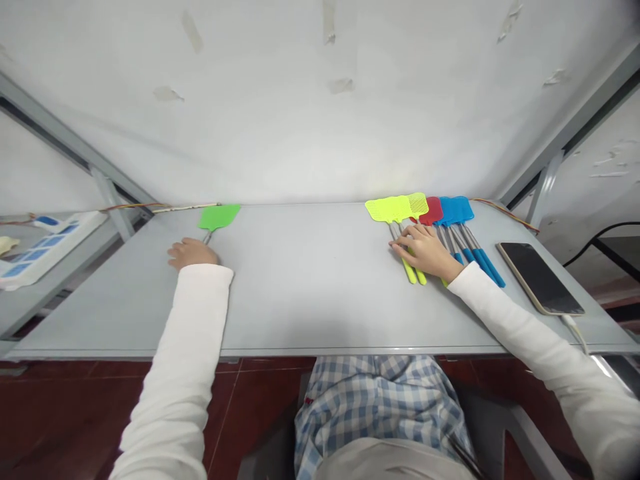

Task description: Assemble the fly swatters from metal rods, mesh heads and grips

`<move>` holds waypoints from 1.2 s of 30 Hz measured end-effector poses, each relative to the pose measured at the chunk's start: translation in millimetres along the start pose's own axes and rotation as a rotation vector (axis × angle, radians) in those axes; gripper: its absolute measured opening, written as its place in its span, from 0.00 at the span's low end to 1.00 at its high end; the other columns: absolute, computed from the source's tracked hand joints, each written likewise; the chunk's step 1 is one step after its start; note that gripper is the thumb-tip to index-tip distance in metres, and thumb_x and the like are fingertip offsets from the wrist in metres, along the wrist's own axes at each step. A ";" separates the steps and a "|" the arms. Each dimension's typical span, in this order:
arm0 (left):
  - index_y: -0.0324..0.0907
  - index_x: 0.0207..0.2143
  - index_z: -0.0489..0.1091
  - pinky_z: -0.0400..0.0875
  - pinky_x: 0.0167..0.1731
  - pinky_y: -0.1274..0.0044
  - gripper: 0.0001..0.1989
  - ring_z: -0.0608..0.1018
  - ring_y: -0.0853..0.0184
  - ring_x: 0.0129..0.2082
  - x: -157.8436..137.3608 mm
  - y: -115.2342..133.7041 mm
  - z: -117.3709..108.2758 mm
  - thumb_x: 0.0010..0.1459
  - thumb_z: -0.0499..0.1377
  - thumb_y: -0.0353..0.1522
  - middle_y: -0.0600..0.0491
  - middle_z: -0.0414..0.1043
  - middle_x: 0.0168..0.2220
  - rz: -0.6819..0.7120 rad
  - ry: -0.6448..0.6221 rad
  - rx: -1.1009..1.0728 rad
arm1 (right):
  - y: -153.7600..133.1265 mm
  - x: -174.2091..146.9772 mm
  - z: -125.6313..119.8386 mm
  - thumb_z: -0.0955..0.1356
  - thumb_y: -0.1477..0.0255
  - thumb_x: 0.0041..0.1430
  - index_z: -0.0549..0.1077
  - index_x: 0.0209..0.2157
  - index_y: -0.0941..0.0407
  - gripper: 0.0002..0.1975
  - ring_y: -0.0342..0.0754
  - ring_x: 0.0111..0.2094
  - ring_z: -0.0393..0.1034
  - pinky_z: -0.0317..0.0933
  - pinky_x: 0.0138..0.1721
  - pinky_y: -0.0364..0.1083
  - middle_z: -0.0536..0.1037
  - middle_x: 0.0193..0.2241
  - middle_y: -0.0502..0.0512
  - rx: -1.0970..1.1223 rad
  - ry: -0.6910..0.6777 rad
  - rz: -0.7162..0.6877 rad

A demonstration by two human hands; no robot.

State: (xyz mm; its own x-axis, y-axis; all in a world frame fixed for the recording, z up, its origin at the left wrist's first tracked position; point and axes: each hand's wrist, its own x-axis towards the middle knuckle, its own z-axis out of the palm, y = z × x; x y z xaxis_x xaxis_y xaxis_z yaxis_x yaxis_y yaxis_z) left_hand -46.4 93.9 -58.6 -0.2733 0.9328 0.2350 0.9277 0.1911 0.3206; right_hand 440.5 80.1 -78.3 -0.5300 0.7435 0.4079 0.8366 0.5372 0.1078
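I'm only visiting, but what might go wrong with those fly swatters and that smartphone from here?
The yellow fly swatters lie with their heads overlapping, so if the right hand slides one, it might drag a neighbour along. The charging cable runs from the smartphone toward the near edge of the table, close to the right sleeve, which could snag it and tug the smartphone.
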 end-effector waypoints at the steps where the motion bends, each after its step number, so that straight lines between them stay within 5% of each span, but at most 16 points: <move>1: 0.25 0.53 0.62 0.68 0.44 0.53 0.18 0.72 0.44 0.53 0.0 1.8 4.0 0.67 0.44 0.29 0.31 0.67 0.54 -0.084 0.039 0.040 | 0.2 -0.6 -1.3 0.59 0.63 0.69 0.79 0.42 0.55 0.20 0.55 0.42 0.68 0.58 0.45 0.53 0.76 0.40 0.60 0.005 0.013 -0.024; 3: 0.23 0.53 0.60 0.68 0.42 0.55 0.19 0.72 0.40 0.52 -1.1 13.0 14.0 0.64 0.46 0.28 0.25 0.67 0.52 -0.211 0.078 0.098 | -0.4 -1.3 -4.7 0.59 0.65 0.69 0.78 0.46 0.55 0.18 0.55 0.46 0.69 0.58 0.48 0.54 0.76 0.45 0.60 0.013 0.056 -0.080; 5: 0.27 0.54 0.60 0.69 0.38 0.62 0.19 0.76 0.46 0.46 -6.5 35.3 24.5 0.64 0.48 0.31 0.29 0.72 0.47 -0.168 0.051 0.102 | -4.1 -1.1 -8.7 0.59 0.67 0.69 0.74 0.53 0.55 0.17 0.56 0.51 0.67 0.58 0.51 0.54 0.74 0.51 0.61 0.002 0.120 -0.133; 7: 0.34 0.55 0.61 0.68 0.35 0.67 0.18 0.79 0.53 0.38 -18.1 66.7 34.3 0.65 0.47 0.34 0.37 0.75 0.41 0.027 0.026 0.078 | -11.2 -0.5 -12.3 0.60 0.70 0.69 0.68 0.59 0.54 0.20 0.56 0.56 0.65 0.57 0.55 0.54 0.72 0.57 0.61 -0.034 0.193 -0.173; 12: 0.40 0.53 0.68 0.67 0.39 0.72 0.18 0.78 0.60 0.38 -59.0 151.6 55.3 0.68 0.44 0.33 0.45 0.76 0.37 0.790 0.116 0.095 | -25.7 -0.5 -15.6 0.59 0.77 0.68 0.55 0.67 0.49 0.28 0.49 0.65 0.57 0.48 0.63 0.51 0.67 0.63 0.54 -0.189 0.307 -0.258; 15: 0.44 0.59 0.65 0.65 0.35 0.74 0.21 0.76 0.64 0.36 -72.8 187.5 65.6 0.67 0.45 0.29 0.48 0.76 0.37 0.996 0.201 0.134 | -17.5 -1.2 -13.2 0.60 0.75 0.68 0.56 0.67 0.50 0.27 0.50 0.65 0.56 0.47 0.63 0.51 0.68 0.61 0.56 -0.260 0.314 -0.228; 23: 0.53 0.60 0.67 0.62 0.29 0.74 0.21 0.74 0.64 0.32 -75.4 225.0 85.4 0.69 0.46 0.39 0.50 0.73 0.32 0.983 0.205 0.072 | 3.1 -0.6 -6.4 0.64 0.70 0.66 0.74 0.44 0.49 0.08 0.51 0.54 0.66 0.45 0.57 0.51 0.78 0.41 0.55 -0.353 0.313 -0.085; 30: 0.55 0.54 0.72 0.57 0.25 0.76 0.20 0.72 0.67 0.26 -65.9 220.9 78.5 0.70 0.44 0.40 0.50 0.72 0.29 1.006 0.159 0.091 | -2.4 6.5 -8.1 0.64 0.68 0.67 0.74 0.40 0.50 0.07 0.51 0.56 0.63 0.41 0.57 0.52 0.78 0.41 0.52 -0.388 0.337 -0.149; 36: 0.54 0.47 0.74 0.53 0.22 0.75 0.20 0.70 0.69 0.24 -47.2 203.0 64.3 0.70 0.43 0.42 0.51 0.69 0.24 0.949 0.187 0.067 | 23.5 6.4 -10.2 0.64 0.65 0.67 0.73 0.36 0.50 0.08 0.51 0.55 0.65 0.42 0.57 0.53 0.79 0.40 0.49 -0.457 0.427 -0.111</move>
State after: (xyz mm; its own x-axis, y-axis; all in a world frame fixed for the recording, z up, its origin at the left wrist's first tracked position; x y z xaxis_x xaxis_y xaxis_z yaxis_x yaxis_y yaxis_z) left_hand 171.2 108.3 -63.7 0.5664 0.6449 0.5132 0.7940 -0.5939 -0.1298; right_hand 458.2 93.5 -63.9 -0.5935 0.4183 0.6876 0.8048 0.3072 0.5078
